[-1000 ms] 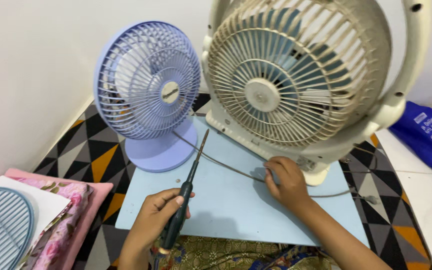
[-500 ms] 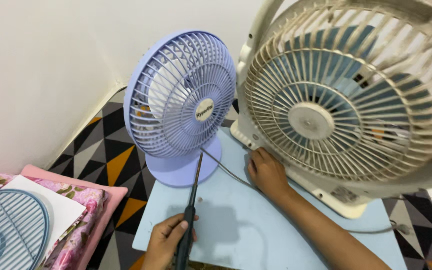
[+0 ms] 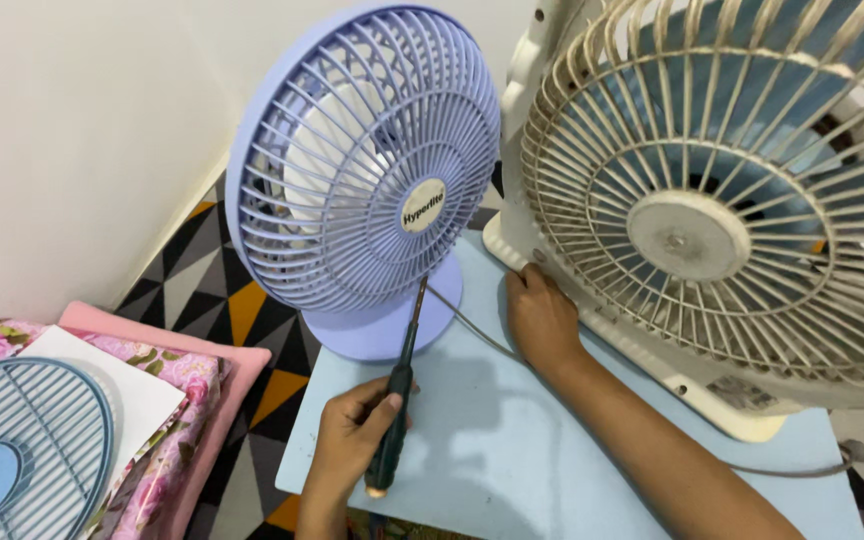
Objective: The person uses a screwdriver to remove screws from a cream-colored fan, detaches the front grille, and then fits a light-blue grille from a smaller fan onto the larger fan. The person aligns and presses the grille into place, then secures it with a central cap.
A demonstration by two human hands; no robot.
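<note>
Both hands busy: left hand [image 3: 357, 440] fingers grip screwdriver [image 3: 400, 390]; right hand [image 3: 542, 318] touches cream fan [image 3: 712, 200].

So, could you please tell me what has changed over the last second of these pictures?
The right hand slid from the cream fan's right foot along its lower edge to the left corner, where it now rests. The left hand brought the screwdriver forward, so its tip now reaches the purple fan's stand. Both fans stay on the blue board; the grip is unchanged.
</note>
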